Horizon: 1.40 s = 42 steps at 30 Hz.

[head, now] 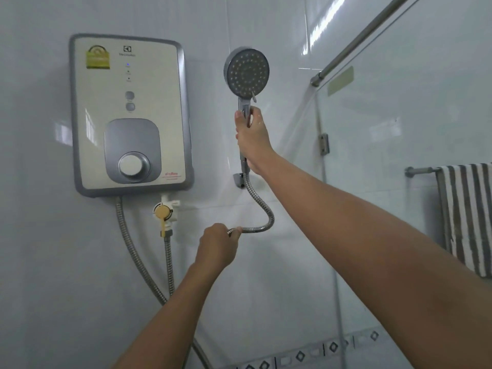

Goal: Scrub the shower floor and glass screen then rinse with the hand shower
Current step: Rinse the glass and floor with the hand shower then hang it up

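Hand shower [247, 70]: upright, long axis vertical.
Right hand [253, 139]: wrapped round its handle.
Left hand [218, 246]: lower, gripping the hose [271, 218].

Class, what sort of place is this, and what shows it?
A home shower stall, most likely: a wall-mounted water heater, a hand shower on a metal hose, and a glass screen.

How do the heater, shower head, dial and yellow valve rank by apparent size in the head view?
1. Heater
2. Shower head
3. Dial and yellow valve: these look about alike, so they are not ranked against each other.
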{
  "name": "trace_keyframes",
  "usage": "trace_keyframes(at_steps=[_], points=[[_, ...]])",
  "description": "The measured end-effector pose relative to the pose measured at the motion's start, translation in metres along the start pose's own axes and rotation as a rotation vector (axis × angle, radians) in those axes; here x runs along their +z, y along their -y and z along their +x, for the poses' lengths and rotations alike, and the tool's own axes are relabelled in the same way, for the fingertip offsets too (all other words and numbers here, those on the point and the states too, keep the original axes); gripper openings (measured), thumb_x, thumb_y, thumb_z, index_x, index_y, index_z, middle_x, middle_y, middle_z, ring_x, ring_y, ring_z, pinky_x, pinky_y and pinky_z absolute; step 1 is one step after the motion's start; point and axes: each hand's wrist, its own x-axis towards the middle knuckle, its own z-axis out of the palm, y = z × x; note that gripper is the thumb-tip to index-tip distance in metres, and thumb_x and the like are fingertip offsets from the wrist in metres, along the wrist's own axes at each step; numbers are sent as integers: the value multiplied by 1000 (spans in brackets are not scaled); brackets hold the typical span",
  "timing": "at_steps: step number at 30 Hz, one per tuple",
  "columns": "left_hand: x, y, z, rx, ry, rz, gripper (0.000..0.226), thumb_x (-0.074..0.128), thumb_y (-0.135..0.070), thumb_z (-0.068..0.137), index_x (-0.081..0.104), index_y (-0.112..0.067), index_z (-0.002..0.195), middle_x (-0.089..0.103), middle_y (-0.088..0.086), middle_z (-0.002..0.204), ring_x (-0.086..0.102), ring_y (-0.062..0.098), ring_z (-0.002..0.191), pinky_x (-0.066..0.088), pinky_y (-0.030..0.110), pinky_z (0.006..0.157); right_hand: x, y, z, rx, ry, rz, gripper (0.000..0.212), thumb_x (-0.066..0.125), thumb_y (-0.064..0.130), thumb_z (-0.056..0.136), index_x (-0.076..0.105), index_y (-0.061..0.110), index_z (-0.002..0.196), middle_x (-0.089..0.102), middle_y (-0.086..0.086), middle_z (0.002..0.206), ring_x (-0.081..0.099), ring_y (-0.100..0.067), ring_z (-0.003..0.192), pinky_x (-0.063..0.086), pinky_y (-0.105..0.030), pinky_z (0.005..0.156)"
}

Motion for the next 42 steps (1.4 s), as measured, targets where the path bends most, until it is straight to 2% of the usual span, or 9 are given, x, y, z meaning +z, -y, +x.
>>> trace_keyframes(at_steps=[5, 13, 19, 27, 30, 33, 36, 39, 42], points=[[-1, 1, 8, -13, 2, -16, 52, 51, -51, 99, 45, -12, 66, 49, 3, 64, 44, 18, 54, 28, 30, 48, 5, 3, 16, -25, -13, 33, 18, 49, 32, 102, 45, 19, 114, 50, 4, 81, 46, -12, 64, 44, -30, 60], [5, 1, 7, -35, 49, -41, 52, 52, -49, 99, 41, -13, 64, 46, 1, 63, 40, 19, 54, 28, 30, 49, 7, -23, 16, 49, 18, 6, 26, 52, 34, 101, 46, 22, 123, 53, 8, 91, 51, -13, 75, 47, -29, 70], [15, 2, -2, -66, 92, 4, 52, 51, -49, 100, 41, -13, 65, 48, 2, 64, 41, 18, 53, 28, 29, 48, -1, -42, -2, 120, 55, 112, 16, 55, 27, 101, 48, 27, 115, 60, -7, 92, 59, -15, 77, 47, -10, 57], [25, -2, -16, -99, 165, -28, 50, 50, -50, 100, 40, -13, 67, 46, 2, 67, 40, 18, 54, 27, 30, 48, -5, -44, -11, 154, 57, -91, 36, 43, 40, 103, 44, 29, 136, 56, 6, 93, 59, -18, 83, 55, -36, 77], [30, 6, -28, -98, 223, -8, 49, 47, -50, 101, 50, -9, 76, 57, 11, 79, 48, 24, 57, 28, 30, 47, -8, -51, -37, 172, 34, -166, 37, 38, 38, 104, 42, 29, 139, 59, 3, 90, 63, -19, 72, 53, -25, 57], [41, 27, -45, -54, 290, -15, 46, 43, -51, 102, 52, -11, 79, 55, 5, 78, 48, 19, 61, 34, 30, 51, -11, -64, -70, 109, -21, -157, 40, 42, 35, 102, 46, 27, 141, 67, -1, 106, 66, -19, 87, 51, -30, 75], [56, 56, -75, -12, 364, -133, 40, 45, -45, 103, 55, -10, 86, 64, 9, 87, 63, 28, 78, 54, 40, 71, -14, -75, -122, 73, 10, -132, 33, 47, 30, 103, 54, 22, 134, 63, 5, 112, 59, -9, 97, 46, -20, 82], [62, 87, -115, 33, 269, -158, 30, 50, -41, 102, 54, -12, 93, 59, 2, 80, 57, 23, 73, 46, 35, 65, -16, -88, -179, 73, 92, -115, 23, 49, 35, 102, 60, 23, 118, 66, 4, 104, 63, -12, 96, 55, -37, 86], [60, 126, -151, 101, 53, -122, 40, 53, -41, 101, 58, -11, 125, 64, 7, 104, 59, 22, 96, 48, 35, 84, -15, -104, -243, 135, 188, -89, 19, 50, 40, 101, 60, 25, 106, 66, 3, 100, 65, -17, 94, 57, -47, 83]])
